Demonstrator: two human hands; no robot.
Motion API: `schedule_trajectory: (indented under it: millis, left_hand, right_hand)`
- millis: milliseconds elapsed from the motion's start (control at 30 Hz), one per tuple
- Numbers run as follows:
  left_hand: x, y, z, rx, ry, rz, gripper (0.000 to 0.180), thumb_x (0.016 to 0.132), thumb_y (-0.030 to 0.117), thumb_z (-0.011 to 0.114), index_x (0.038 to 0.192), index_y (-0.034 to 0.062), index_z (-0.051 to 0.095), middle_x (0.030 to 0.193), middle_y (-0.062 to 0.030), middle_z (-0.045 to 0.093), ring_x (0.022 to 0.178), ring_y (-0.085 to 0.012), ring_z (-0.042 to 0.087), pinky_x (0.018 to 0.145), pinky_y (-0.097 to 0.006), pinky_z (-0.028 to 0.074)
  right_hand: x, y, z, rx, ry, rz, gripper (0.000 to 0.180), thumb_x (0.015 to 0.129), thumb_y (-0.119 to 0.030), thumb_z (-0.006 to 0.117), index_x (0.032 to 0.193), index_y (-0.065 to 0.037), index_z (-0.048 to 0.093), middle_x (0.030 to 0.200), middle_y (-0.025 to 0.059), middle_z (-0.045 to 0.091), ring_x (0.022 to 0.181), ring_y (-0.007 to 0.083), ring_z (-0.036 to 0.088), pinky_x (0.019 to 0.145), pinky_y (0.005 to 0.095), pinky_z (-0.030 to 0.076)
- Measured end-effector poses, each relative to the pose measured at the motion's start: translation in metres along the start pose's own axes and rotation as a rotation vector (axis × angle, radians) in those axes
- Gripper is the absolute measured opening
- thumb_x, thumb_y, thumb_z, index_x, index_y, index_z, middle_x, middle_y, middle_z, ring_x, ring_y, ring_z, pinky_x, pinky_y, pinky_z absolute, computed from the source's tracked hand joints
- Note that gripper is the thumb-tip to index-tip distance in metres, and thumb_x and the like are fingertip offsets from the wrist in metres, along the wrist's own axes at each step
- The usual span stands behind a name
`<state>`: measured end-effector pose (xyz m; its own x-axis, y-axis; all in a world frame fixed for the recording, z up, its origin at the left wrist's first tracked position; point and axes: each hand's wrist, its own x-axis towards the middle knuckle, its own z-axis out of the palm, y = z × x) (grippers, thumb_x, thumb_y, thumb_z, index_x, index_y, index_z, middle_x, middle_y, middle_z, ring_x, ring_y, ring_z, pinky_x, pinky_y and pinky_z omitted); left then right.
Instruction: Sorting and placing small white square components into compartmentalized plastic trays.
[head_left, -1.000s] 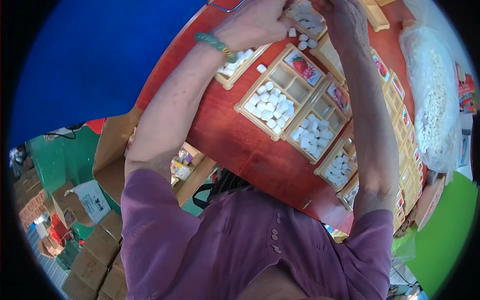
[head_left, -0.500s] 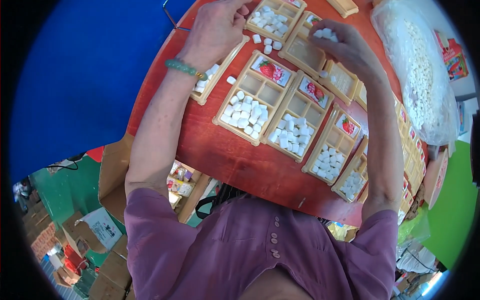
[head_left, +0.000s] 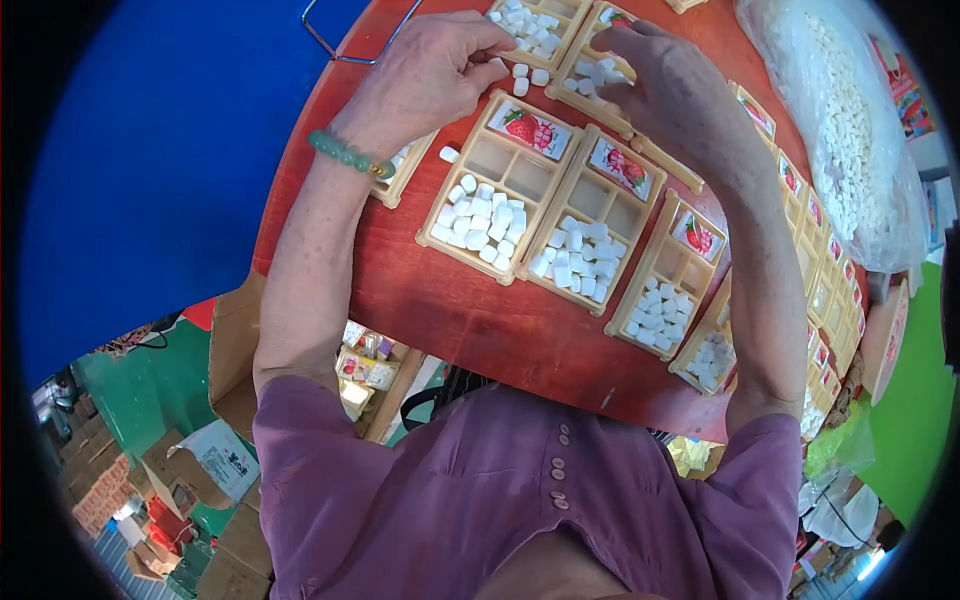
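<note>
My left hand (head_left: 428,78), with a green bead bracelet on its wrist, pinches a small white marshmallow (head_left: 498,63) at the fingertips. Several loose marshmallows (head_left: 521,86) lie on the red table beside it. Over a beige divided tray (head_left: 588,109), my right hand (head_left: 672,88) is curved with fingers apart, partly covering it. White marshmallows (head_left: 588,78) lie in this tray under the fingers. Nearer me, another tray (head_left: 466,268) holds a marshmallow pile in its large compartment and a strawberry card (head_left: 530,130) at its far end. A similar filled tray (head_left: 562,294) adjoins it.
More filled trays (head_left: 638,345) line the table's (head_left: 450,335) near right side, and rows of trays (head_left: 835,285) stand farther right. A large clear bag of white pieces (head_left: 838,150) sits at the far right. One loose marshmallow (head_left: 449,154) lies left of the middle trays.
Marshmallows that my right hand held now lie in the tray beneath it, and its fingers have spread. My left hand has come nearer, down to the loose marshmallows, and pinches one.
</note>
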<state>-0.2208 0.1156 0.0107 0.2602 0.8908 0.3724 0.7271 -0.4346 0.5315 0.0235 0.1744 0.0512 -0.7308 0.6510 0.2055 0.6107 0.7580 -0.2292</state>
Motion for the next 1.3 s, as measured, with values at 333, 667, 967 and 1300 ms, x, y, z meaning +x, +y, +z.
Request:
schedule_trajectory:
  millis: [333,667,967,1300]
  left_hand:
    - [-0.001,-0.003,0.004,0.161,-0.013,0.16,0.014,0.09,0.0,0.066,0.103,0.0008,0.069,0.093,-0.0135,0.068,0.085,-0.0282,0.067,0.076,-0.038,0.055]
    - [0.009,0.002,-0.001,0.139,0.002,0.14,0.011,0.093,0.004,0.065,0.102,0.001,0.07,0.097,-0.0082,0.072,0.085,-0.0239,0.068,0.077,-0.035,0.055]
    - [0.031,0.033,0.015,-0.18,0.035,-0.022,0.026,0.087,0.017,0.069,0.108,0.003,0.071,0.091,-0.021,0.07,0.087,-0.0342,0.069,0.079,-0.042,0.053]
    - [0.016,0.037,-0.001,-0.063,0.028,0.129,0.024,0.09,0.016,0.065,0.108,0.0018,0.07,0.091,-0.0187,0.069,0.085,-0.0348,0.067,0.076,-0.044,0.052]
  right_hand:
    - [0.026,-0.027,0.037,0.032,0.026,-0.185,0.024,0.084,-0.01,0.07,0.107,-0.005,0.068,0.094,0.0157,0.068,0.09,0.0355,0.067,0.08,0.0439,0.053]
    - [0.022,-0.02,0.026,0.164,0.085,-0.133,0.017,0.09,-0.013,0.067,0.103,-0.002,0.067,0.089,0.0144,0.069,0.085,0.0302,0.067,0.075,0.0399,0.052]
    - [-0.008,0.025,-0.003,0.263,-0.018,0.162,0.024,0.092,-0.019,0.067,0.105,0.0,0.064,0.086,0.0123,0.069,0.076,0.0228,0.066,0.07,0.0361,0.05]
    - [-0.038,0.032,-0.01,0.266,0.06,0.091,0.021,0.091,-0.018,0.065,0.103,-0.001,0.068,0.086,0.0178,0.068,0.077,0.0324,0.067,0.07,0.0419,0.051]
